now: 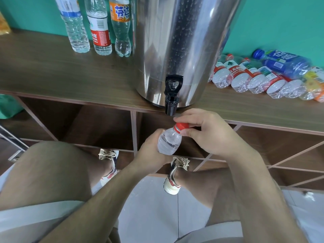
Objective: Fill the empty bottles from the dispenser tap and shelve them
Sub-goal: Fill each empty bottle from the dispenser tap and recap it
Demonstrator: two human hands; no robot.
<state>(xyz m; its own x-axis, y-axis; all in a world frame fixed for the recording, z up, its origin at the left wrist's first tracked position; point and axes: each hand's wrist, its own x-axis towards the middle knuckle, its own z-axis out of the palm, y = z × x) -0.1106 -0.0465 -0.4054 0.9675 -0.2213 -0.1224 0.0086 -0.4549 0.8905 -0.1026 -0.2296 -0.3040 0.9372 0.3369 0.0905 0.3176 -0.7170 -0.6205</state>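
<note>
Below the black tap (171, 98) of the steel dispenser (178, 46), my left hand (150, 151) grips the body of a clear plastic bottle (169, 142) with water in it. My right hand (206, 132) pinches the bottle's red cap (181, 126) at the neck. The bottle tilts a little to the right, in front of the shelf edge. Three filled bottles (100, 27) stand upright on the wooden top, left of the dispenser. Several empty bottles (263, 76) lie on their sides to its right.
The wooden countertop (52, 71) carries the dispenser at its front edge. Open cubby compartments (98, 125) run below it, with diagonal dividers at the right. My knees and shoes are over a grey tiled floor (149, 216). A teal wall is behind.
</note>
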